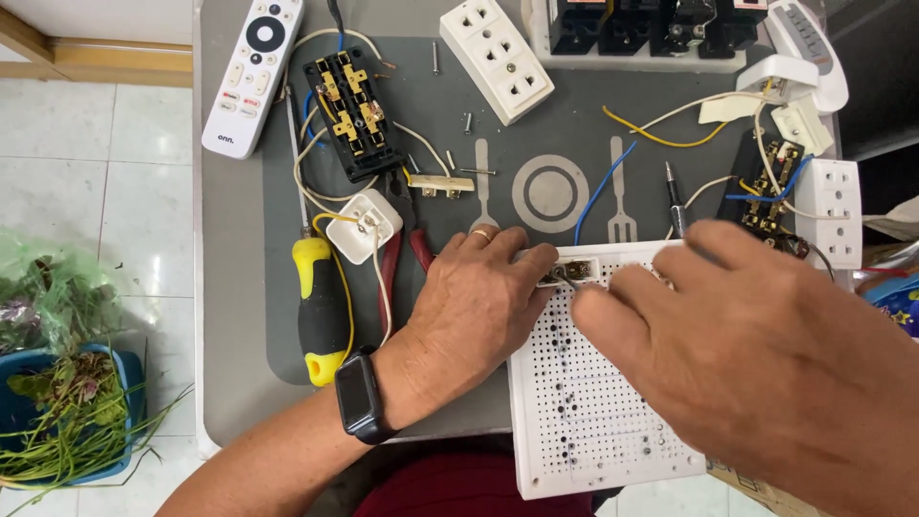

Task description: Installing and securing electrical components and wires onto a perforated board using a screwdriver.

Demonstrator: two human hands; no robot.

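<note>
left hand (483,302) pinched small socket module (572,271) at top edge of white perforated panel (593,402) | right hand (766,335) fingers pressed on it, grip unclear | module apparently not fully seated | black socket strip (352,115) lay opened, wires loose on tabletop (230,316)

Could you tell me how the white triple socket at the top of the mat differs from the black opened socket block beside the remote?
The white triple socket is closed, its smooth cover and plug holes facing up, with no wires attached. The black socket block lies open, its brass contacts bare, with white wires running from it across the mat. Both are long, lie tilted, and sit apart from the left hand and right hand.
</note>
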